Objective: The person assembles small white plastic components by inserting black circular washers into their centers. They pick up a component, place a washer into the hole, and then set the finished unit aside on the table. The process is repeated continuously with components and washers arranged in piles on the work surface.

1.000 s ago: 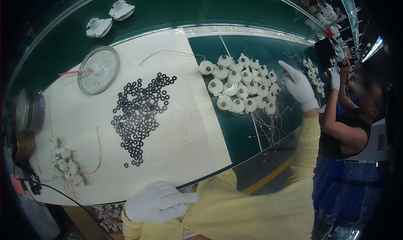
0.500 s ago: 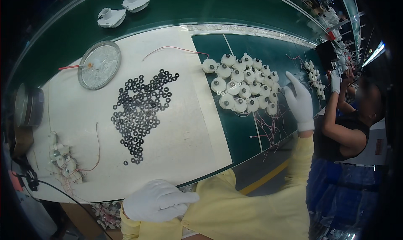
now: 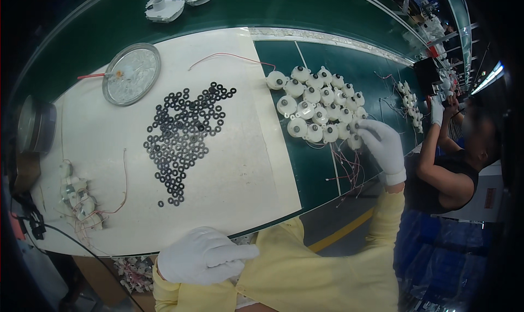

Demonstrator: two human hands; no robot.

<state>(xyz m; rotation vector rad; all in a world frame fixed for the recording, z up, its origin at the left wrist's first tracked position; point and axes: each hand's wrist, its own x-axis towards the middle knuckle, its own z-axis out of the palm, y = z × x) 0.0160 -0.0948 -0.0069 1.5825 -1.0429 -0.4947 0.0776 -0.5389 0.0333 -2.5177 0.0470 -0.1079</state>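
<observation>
At the right edge of a cluster of round white motor-like parts (image 3: pixel 312 94), my white-gloved right hand (image 3: pixel 383 147) has its fingers bent in. Its fingertips and thumb close on one white part (image 3: pixel 353 127) at the cluster's edge, partly hidden by the fingers. Most of these parts carry a dark knob or ring on top, and thin reddish wires (image 3: pixel 349 167) trail from the near side. By the front table edge, my gloved left hand (image 3: pixel 204 256) rests with nothing visible in it, one finger stretched to the right.
Many black rings (image 3: pixel 183 134) lie spread on the white sheet (image 3: pixel 245 170). Behind them is a round dish (image 3: pixel 131 74) with a red-handled brush (image 3: pixel 93 76). Wired white parts (image 3: pixel 82 200) lie left, and two white housings (image 3: pixel 165 10) far back. A co-worker (image 3: pixel 447 170) stands right.
My right hand has moved slightly left and down onto the cluster's edge, and its stretched fingers have bent in. My left hand is nearly still. The view has shifted slightly.
</observation>
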